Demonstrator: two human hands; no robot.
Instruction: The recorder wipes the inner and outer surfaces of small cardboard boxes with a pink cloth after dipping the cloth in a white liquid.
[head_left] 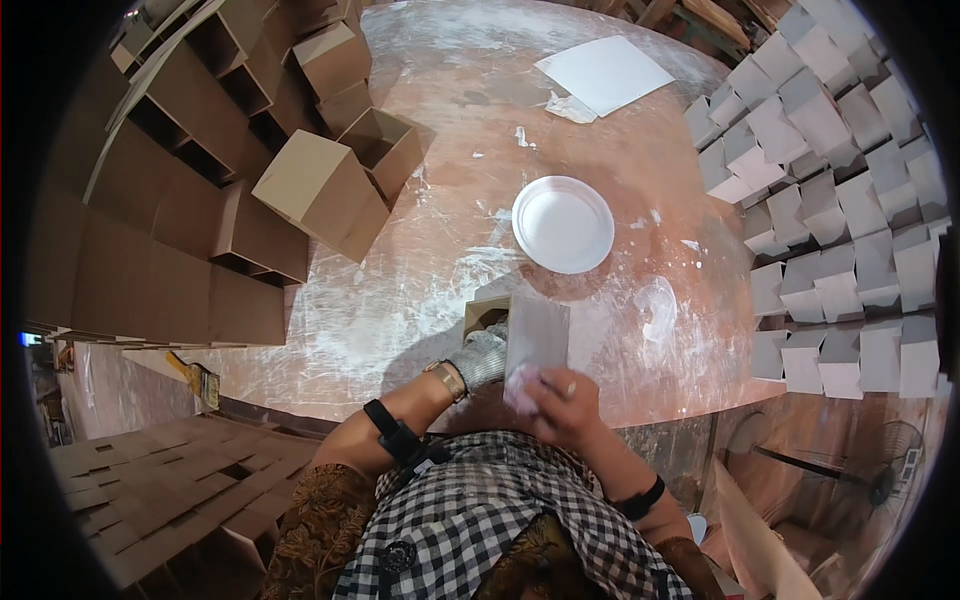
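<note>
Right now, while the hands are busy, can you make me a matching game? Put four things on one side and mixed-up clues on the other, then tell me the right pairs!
Things:
1. Left hand
2. Right hand
3. Dish
4. Sheet

Clues:
A. White and flat with straight edges, toward the far end of the table
B. Has no glove and holds a pink wad
C. White and round, past the small box
D. Wears a glove, at the open end of the small box

Right pairs: 1-D, 2-B, 3-C, 4-A
</note>
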